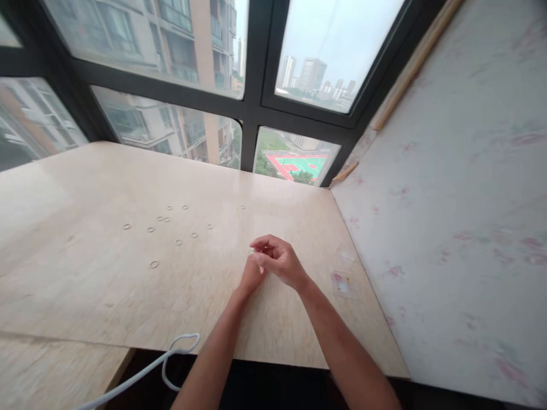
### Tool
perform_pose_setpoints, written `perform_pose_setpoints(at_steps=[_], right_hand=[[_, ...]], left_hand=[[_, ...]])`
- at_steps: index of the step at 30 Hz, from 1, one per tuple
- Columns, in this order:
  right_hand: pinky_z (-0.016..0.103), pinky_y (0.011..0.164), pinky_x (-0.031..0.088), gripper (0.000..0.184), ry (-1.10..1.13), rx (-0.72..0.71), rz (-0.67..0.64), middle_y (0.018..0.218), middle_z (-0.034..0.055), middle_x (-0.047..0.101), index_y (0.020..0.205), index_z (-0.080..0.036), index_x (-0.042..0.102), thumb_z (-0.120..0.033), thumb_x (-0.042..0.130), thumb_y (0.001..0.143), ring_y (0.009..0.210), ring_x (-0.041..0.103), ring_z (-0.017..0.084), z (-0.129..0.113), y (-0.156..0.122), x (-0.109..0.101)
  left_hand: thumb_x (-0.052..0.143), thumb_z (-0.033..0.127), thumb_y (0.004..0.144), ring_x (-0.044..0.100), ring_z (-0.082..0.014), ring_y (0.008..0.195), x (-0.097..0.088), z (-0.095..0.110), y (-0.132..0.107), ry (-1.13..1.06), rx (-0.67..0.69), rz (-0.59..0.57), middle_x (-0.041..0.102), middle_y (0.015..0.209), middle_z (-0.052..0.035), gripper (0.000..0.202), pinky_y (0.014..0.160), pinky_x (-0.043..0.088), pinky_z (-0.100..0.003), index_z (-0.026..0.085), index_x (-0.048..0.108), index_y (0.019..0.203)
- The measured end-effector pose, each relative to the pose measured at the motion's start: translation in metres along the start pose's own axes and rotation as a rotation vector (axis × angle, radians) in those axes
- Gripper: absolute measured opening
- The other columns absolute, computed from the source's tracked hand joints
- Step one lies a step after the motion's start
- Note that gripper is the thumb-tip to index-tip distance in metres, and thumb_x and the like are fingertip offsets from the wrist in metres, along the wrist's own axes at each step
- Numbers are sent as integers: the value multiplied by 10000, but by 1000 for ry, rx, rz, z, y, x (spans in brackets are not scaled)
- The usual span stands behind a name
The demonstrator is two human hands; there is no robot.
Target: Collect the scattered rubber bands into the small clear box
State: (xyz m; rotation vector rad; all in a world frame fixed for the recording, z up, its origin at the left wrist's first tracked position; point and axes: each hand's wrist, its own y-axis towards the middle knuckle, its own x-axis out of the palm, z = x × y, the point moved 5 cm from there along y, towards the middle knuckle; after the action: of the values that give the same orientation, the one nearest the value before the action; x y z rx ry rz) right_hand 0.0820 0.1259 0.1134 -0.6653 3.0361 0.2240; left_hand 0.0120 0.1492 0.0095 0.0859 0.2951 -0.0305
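My right hand (280, 262) is over the middle of the table, its fingers curled toward the thumb. Between its thumb and fingertips shows the edge of what looks like a thin ring (251, 251), very small in view. Behind and below it is my left hand (253, 273), close to the tabletop; its fingers are mostly hidden by the right hand. To the left, several thin rings (154, 264) lie scattered flat on the table. One small ring (243, 207) lies apart from the others, beyond my hands.
The pale marbled tabletop (98, 285) reaches to the dark-framed windows (252, 114). Right of my hands lies a clear plastic packet (344, 284) with small coloured bits, beside the floral-papered wall (448, 228). A white cable (141, 373) loops over the table's front edge.
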Motion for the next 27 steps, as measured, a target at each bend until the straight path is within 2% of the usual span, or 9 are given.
perform_pose_setpoints(at_steps=[3,7,9,11,14,18,21,27], right_hand=[[190,482,438,214,-9,52,226,706,-17,583,917,-181,647,-344,643,778,517,507,62,9,-48,-55],[179,414,375,262,-182,170,572,646,-18,571,889,-161,663,-386,671,755,466,451,61,30,-114,-124],[183,393,356,314,-276,224,695,724,19,620,894,-147,668,-426,664,752,472,449,66,38,-142,-147],[197,426,388,333,-355,243,772,828,60,660,902,-141,674,-445,639,771,534,508,92,43,-162,-162],[235,525,448,318,-461,247,835,902,80,679,939,-146,680,-425,593,815,614,564,127,46,-177,-173],[264,591,456,248,-655,195,838,958,78,675,970,-163,692,-320,555,837,663,562,140,43,-177,-176],[270,624,466,236,-727,132,815,976,79,660,985,-181,700,-256,527,842,727,571,150,38,-175,-173],[248,597,460,201,-680,55,815,885,67,633,925,-188,696,-218,506,869,743,573,147,40,-187,-155]], left_hand=[[458,341,850,587,-153,637,5,1,0,-47,66,-59,631,736,-28,253,618,466,-267,152,625,836],[454,421,859,602,-156,617,9,-2,2,-32,38,-53,665,799,-52,318,621,489,-285,160,623,927],[469,444,846,612,-168,639,10,-3,2,-15,21,-56,672,811,-59,333,637,499,-295,163,624,936],[484,467,833,614,-173,643,9,-4,3,-19,-1,-49,676,814,-61,360,627,501,-293,160,626,957],[505,496,814,613,-173,640,6,-2,3,-3,-20,-31,679,812,-50,378,621,501,-287,169,637,949],[515,516,800,609,-175,642,4,1,3,-3,-44,-19,679,820,-39,383,605,506,-283,184,645,940],[525,521,791,609,-176,653,4,2,3,-11,-60,-11,676,826,-38,385,602,515,-280,188,647,939],[527,501,797,603,-172,661,2,1,3,-23,-66,12,671,840,-34,364,602,524,-278,191,649,945]])
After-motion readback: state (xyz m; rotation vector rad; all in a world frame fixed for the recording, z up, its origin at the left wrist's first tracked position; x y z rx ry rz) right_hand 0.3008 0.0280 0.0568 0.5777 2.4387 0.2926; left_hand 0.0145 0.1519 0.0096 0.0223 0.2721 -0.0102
